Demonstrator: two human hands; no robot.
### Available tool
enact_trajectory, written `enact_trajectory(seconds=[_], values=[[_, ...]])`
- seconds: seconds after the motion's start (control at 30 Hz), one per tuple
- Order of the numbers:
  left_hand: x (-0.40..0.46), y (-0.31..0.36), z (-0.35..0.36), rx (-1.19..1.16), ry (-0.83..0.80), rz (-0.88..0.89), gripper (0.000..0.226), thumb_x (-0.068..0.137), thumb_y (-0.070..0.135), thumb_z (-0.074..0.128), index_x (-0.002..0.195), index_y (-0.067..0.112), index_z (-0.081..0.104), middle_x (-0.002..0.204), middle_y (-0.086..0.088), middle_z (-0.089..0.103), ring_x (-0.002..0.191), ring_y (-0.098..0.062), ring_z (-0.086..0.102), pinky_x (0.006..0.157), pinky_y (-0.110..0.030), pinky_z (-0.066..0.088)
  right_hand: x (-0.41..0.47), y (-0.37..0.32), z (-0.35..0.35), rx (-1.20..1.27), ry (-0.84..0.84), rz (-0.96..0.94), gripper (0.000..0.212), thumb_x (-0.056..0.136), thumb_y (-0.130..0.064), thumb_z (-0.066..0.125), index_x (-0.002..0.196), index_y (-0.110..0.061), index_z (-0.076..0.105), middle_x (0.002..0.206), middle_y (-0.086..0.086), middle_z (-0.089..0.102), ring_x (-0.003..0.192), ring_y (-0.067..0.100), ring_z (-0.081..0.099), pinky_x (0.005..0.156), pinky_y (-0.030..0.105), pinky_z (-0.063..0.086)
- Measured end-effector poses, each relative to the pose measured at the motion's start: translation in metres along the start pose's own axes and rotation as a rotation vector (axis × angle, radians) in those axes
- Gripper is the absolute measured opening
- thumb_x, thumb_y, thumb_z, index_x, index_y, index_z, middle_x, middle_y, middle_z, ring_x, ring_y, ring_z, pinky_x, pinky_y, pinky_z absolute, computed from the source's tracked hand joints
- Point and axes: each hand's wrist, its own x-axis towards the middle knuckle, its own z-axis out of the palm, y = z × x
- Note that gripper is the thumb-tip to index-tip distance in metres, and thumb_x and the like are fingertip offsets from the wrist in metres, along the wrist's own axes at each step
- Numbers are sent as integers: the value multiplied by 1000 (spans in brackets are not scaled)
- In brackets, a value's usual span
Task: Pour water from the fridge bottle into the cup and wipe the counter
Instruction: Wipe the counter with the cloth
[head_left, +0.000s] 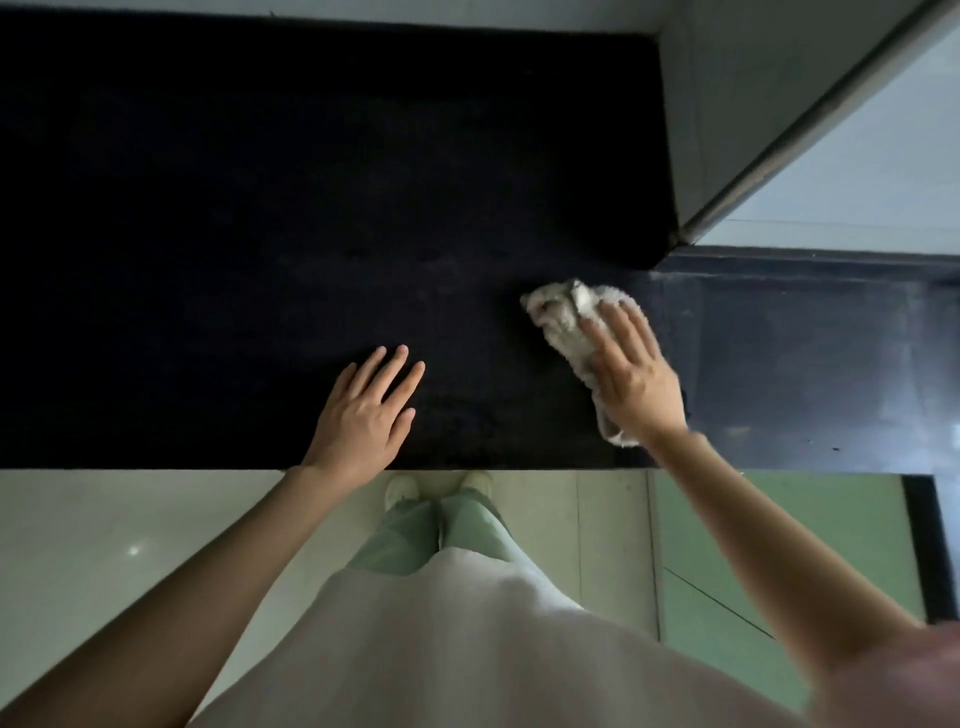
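The left hand lies flat on the dark counter, fingers straight and spread, holding nothing. To its right, the right hand presses a pale cloth down with straight fingers. This looks like the wiping step; next comes another sweep across the surface. No bottle or cup shows.

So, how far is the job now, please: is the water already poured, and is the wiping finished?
The pouring cannot be judged: no bottle or cup is in view. Wiping is in hand: the right hand presses a pale crumpled cloth flat on the dark counter, while the left hand rests open beside it. How much counter remains to wipe cannot be told.
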Motion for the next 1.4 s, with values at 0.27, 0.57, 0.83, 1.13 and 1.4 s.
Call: enact_trajectory(seconds=[0.27,0.57,0.83,1.13,1.4], values=[[2,1,-4,-6,-11,12,53,96,36,32,144,16,42,152,-11,38,138,-34,37,107,-52,35,-28,-2,-9,-31,57,2,53,92,-13,46,144,-6,38,151,19,29,143,39,18,112,51,30],[0,2,-9,-11,-43,4,55,95,36,31,144,14,42,151,-12,38,138,-35,36,108,-53,35,-15,18,-13,50,17,240,58,91,-12,55,145,-17,37,152,13,33,143,34,24,103,44,41],[2,1,-11,-13,-72,17,55,95,37,31,143,14,43,150,-13,39,136,-36,38,106,-55,38,-35,-64,14,55,36,255,52,97,-16,51,147,-20,36,154,9,31,144,36,20,107,43,39],[3,-2,-9,-3,-52,30,54,95,36,34,143,14,44,149,-13,41,135,-35,40,104,-53,41,0,-107,33,46,37,95,61,85,-13,48,146,-14,37,151,15,35,142,38,25,114,45,32],[1,-1,-8,-7,-54,11,54,96,38,31,145,17,41,151,-10,39,137,-33,38,107,-51,38,38,-50,8,34,-20,364,82,86,-9,61,151,-26,15,158,8,14,146,32,6,116,44,26]])
